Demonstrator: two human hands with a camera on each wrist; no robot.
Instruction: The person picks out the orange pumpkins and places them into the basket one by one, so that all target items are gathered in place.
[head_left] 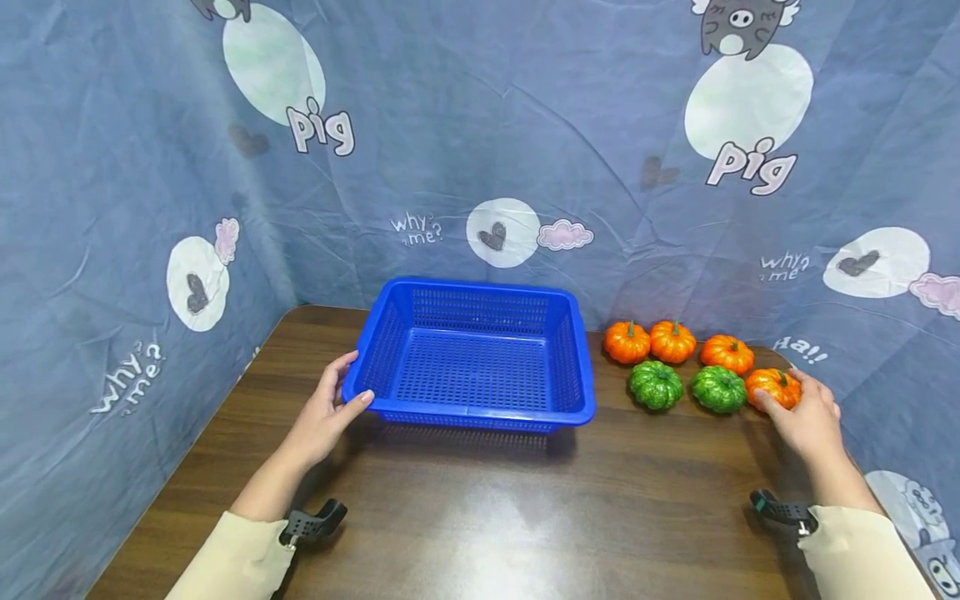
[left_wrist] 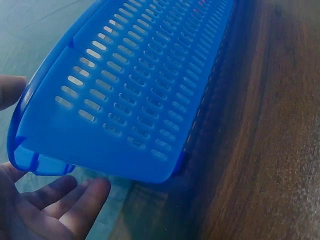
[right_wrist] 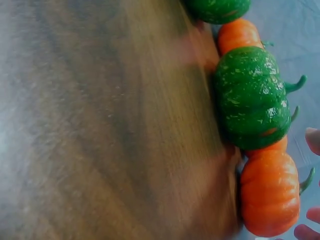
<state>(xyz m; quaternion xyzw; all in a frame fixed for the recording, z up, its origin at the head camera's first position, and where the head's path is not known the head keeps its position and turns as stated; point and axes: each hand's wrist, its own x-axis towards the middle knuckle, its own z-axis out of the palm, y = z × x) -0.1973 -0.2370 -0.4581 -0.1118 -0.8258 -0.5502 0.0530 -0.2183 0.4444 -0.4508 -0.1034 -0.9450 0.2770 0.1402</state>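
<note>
A blue plastic basket (head_left: 480,412) with slotted walls stands on the table. My left hand (head_left: 330,412) is at its front left corner, thumb over the rim and the other fingers outside and below it; the left wrist view shows the basket's slotted side (left_wrist: 135,95) beside those fingers (left_wrist: 92,205). At the far right, my right hand (head_left: 813,421) is spread around an orange pumpkin (head_left: 772,390), thumb on one side and fingers on the other. In the right wrist view, a gap shows between the fingertips (right_wrist: 314,140) and that pumpkin (right_wrist: 270,195).
Two green pumpkins (head_left: 656,385) sit in the front row, left of the orange one. Behind them stand three more orange pumpkins (head_left: 672,342). A brown wooden table (head_left: 525,500) lies under everything, and a blue-grey printed cloth (head_left: 420,167) hangs at its back and sides.
</note>
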